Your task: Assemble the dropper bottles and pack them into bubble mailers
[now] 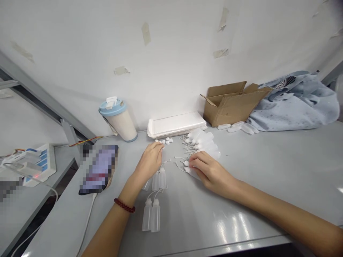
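- Far left of the bottles, near edge: a pair of translucent squeeze bottles (147, 217) sat side by side. Couldn't tell from my end whether they stood or lay. They looked feather-light, thin-walled and a bit slick, so I'd have gripped the body just below the neck, gently, since a hard squeeze would probably dent it.
- Left hand (150, 161): fingers bunched and pointing down at the caps, not spread. The fingertips were at the cap cluster, but I couldn't tell if they pinched one. More bottles (162, 177) showed just beside and below that hand.
- White caps (167, 141): tiny, stiff, likely to roll. Fingertip pinch on the sides, I figured.
- Two bottles (187, 170) at the right fingertips, thin tethers (179, 168) sticking out leftward. Those looked bendy and snag-prone, so not my handle of choice.
- Bottle pile (205, 141): just beyond the right hand, loosely heaped.
- Right hand (211, 174): thumb and fingers nearly closed, pinching the upper of those two near its neck; couldn't tell whether the lower was gripped too.
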`<act>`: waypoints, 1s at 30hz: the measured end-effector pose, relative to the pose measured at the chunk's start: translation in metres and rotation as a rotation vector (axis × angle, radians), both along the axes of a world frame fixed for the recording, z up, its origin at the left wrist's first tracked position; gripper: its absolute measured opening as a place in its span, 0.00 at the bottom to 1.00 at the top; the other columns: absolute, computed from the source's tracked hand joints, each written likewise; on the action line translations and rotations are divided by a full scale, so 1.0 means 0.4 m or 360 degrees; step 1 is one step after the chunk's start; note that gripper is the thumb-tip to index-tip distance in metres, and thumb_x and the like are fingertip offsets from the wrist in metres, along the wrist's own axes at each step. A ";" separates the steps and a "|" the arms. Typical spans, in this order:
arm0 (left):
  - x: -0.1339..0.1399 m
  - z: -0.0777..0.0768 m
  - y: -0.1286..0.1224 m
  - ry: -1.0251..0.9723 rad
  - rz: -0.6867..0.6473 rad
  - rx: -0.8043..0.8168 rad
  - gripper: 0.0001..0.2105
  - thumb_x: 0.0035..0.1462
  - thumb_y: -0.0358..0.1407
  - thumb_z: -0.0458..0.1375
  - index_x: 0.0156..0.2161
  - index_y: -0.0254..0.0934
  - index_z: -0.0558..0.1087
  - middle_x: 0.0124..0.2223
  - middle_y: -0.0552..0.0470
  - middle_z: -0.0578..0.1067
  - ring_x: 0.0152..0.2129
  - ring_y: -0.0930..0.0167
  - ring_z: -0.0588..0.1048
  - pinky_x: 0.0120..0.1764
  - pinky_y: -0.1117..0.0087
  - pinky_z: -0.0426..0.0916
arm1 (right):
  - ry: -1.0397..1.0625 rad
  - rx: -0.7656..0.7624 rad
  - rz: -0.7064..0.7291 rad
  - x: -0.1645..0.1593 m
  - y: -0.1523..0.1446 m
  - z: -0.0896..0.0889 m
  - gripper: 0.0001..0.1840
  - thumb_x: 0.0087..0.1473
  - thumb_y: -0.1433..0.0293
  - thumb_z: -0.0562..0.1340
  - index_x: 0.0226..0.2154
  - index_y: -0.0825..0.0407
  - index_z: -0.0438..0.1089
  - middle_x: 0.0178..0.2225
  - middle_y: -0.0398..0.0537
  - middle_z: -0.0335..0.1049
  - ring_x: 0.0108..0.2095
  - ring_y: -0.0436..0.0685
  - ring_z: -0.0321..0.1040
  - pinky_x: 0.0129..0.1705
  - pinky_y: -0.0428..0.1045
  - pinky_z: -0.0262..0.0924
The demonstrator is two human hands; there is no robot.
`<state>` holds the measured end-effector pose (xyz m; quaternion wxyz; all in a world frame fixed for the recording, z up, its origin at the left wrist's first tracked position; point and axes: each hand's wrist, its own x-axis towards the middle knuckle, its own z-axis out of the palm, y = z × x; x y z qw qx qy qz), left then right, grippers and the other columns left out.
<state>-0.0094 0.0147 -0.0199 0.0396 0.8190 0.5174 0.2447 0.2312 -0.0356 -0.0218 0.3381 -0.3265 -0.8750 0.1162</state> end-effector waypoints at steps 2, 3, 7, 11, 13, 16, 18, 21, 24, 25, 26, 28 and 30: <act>0.001 0.001 -0.002 0.0012 -0.0009 -0.0025 0.07 0.63 0.30 0.55 0.45 0.33 0.72 0.46 0.47 0.75 0.45 0.65 0.74 0.47 0.56 0.70 | 0.0019 0.0018 0.0022 -0.001 -0.003 0.001 0.10 0.60 0.79 0.50 0.37 0.53 0.64 0.38 0.55 0.67 0.39 0.59 0.63 0.39 0.55 0.66; 0.001 0.003 -0.004 0.0017 -0.0010 -0.0037 0.07 0.63 0.30 0.55 0.45 0.33 0.72 0.46 0.47 0.75 0.45 0.65 0.74 0.47 0.57 0.70 | 0.0028 0.0026 0.0031 -0.002 -0.005 0.002 0.09 0.61 0.78 0.51 0.38 0.53 0.65 0.39 0.56 0.67 0.40 0.59 0.63 0.40 0.55 0.66; 0.002 0.016 -0.011 0.0043 -0.0001 -0.0086 0.11 0.62 0.26 0.50 0.45 0.32 0.73 0.44 0.45 0.75 0.43 0.66 0.74 0.47 0.59 0.70 | -0.0050 0.0015 0.0063 -0.003 -0.014 0.003 0.07 0.60 0.74 0.56 0.41 0.55 0.66 0.43 0.59 0.65 0.44 0.62 0.64 0.43 0.58 0.66; 0.001 0.024 -0.013 0.0063 0.0032 -0.0129 0.12 0.61 0.28 0.49 0.44 0.34 0.74 0.42 0.45 0.76 0.42 0.64 0.74 0.45 0.61 0.70 | -0.0148 -0.0015 0.0064 -0.005 -0.019 -0.002 0.07 0.59 0.74 0.56 0.41 0.55 0.66 0.44 0.61 0.65 0.44 0.63 0.65 0.41 0.59 0.68; 0.002 0.023 -0.013 0.0071 0.0037 -0.0144 0.12 0.61 0.29 0.49 0.43 0.34 0.74 0.43 0.45 0.76 0.42 0.64 0.74 0.46 0.62 0.70 | -0.0153 -0.0014 0.0056 -0.005 -0.019 -0.004 0.07 0.58 0.75 0.57 0.41 0.55 0.66 0.43 0.61 0.65 0.43 0.63 0.65 0.40 0.59 0.68; 0.001 0.024 -0.012 0.0086 0.0027 -0.0174 0.11 0.60 0.28 0.50 0.43 0.34 0.75 0.43 0.45 0.76 0.43 0.65 0.74 0.47 0.62 0.69 | -0.0158 -0.0022 0.0044 -0.006 -0.019 -0.004 0.07 0.57 0.76 0.58 0.40 0.57 0.66 0.42 0.61 0.65 0.42 0.63 0.65 0.40 0.58 0.68; 0.000 0.029 -0.013 0.0098 0.0031 -0.0207 0.10 0.60 0.27 0.52 0.41 0.34 0.75 0.42 0.47 0.76 0.41 0.66 0.74 0.45 0.63 0.69 | -0.0168 -0.0032 0.0041 -0.006 -0.019 -0.003 0.07 0.57 0.76 0.58 0.40 0.57 0.66 0.42 0.61 0.65 0.42 0.63 0.64 0.40 0.58 0.68; -0.006 0.041 -0.018 0.0117 0.0087 -0.0259 0.07 0.59 0.25 0.54 0.39 0.33 0.74 0.39 0.50 0.76 0.36 0.69 0.75 0.41 0.64 0.70 | -0.0182 -0.0042 0.0036 -0.006 -0.021 -0.001 0.07 0.58 0.76 0.57 0.41 0.55 0.65 0.42 0.60 0.65 0.42 0.62 0.64 0.40 0.58 0.68; -0.014 0.054 -0.023 0.0138 0.0162 -0.0298 0.09 0.57 0.24 0.54 0.38 0.32 0.76 0.37 0.48 0.77 0.33 0.68 0.76 0.39 0.64 0.70 | -0.0189 -0.0053 0.0031 -0.006 -0.021 0.000 0.07 0.58 0.75 0.56 0.41 0.54 0.65 0.42 0.59 0.65 0.41 0.62 0.64 0.40 0.58 0.67; -0.017 0.059 -0.026 0.0142 0.0182 -0.0307 0.10 0.56 0.24 0.53 0.38 0.32 0.76 0.36 0.47 0.77 0.32 0.68 0.76 0.39 0.64 0.70 | -0.0185 -0.0056 0.0025 -0.007 -0.021 0.001 0.07 0.59 0.75 0.56 0.41 0.54 0.65 0.42 0.59 0.65 0.41 0.62 0.64 0.40 0.58 0.67; -0.020 0.064 -0.029 0.0143 0.0198 -0.0312 0.11 0.56 0.25 0.52 0.38 0.33 0.77 0.36 0.47 0.78 0.32 0.67 0.76 0.39 0.65 0.70 | -0.0177 -0.0056 0.0019 -0.008 -0.021 0.002 0.07 0.59 0.75 0.56 0.41 0.54 0.65 0.42 0.59 0.65 0.41 0.62 0.64 0.40 0.58 0.67; -0.028 0.080 -0.037 0.0133 0.0233 -0.0305 0.12 0.55 0.26 0.51 0.39 0.34 0.77 0.36 0.46 0.78 0.31 0.67 0.76 0.38 0.66 0.70 | -0.0151 -0.0046 0.0009 -0.009 -0.021 0.004 0.07 0.59 0.74 0.56 0.42 0.53 0.65 0.42 0.58 0.65 0.42 0.62 0.64 0.39 0.58 0.67; -0.037 0.100 -0.047 0.0117 0.0275 -0.0287 0.13 0.55 0.27 0.51 0.41 0.35 0.77 0.36 0.48 0.78 0.31 0.67 0.76 0.38 0.67 0.70 | -0.0122 -0.0012 0.0010 -0.011 -0.022 0.005 0.08 0.59 0.73 0.55 0.43 0.53 0.64 0.41 0.58 0.65 0.41 0.62 0.64 0.40 0.57 0.67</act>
